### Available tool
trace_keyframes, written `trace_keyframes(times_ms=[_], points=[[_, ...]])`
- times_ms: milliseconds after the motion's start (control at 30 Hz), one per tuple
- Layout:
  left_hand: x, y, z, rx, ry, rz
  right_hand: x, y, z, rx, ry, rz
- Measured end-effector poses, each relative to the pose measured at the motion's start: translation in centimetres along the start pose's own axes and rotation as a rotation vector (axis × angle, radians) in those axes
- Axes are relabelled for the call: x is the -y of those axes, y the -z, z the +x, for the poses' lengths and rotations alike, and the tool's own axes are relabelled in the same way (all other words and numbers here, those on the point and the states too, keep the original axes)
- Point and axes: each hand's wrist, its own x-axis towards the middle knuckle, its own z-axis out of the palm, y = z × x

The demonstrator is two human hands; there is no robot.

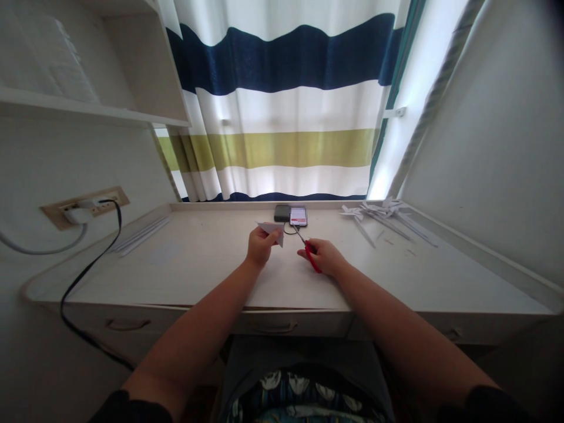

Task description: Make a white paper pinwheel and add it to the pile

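Left hand: the left hand (pixel 261 245) pinches a folded paper (pixel 271 230) above the desk (pixel 185 264)
Right hand: the right hand (pixel 324 257) grips red scissors (pixel 308 249), blades aimed at 11 o'clock toward the paper
Behind: phone (pixel 298 215) at 12 o'clock
Far right: paper pinwheels (pixel 383 214) at 2 o'clock
Left wall: black cable (pixel 88 264) at 9 o'clock

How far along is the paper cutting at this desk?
Already done, it seems: a cluster of finished paper pinwheels lies at the desk's far right. In hand: the left hand holds a folded paper piece, and the right hand holds red-handled scissors pointed toward it. Left: paper strips lie untouched at the far left.
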Motion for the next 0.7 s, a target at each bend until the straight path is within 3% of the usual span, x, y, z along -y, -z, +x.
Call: trace_keyframes(times_ms=[700], points=[[-0.85, -0.49, -0.61, 0.068, 0.012, 0.058, 0.94, 0.18, -0.17, -0.012, 0.04, -0.089]])
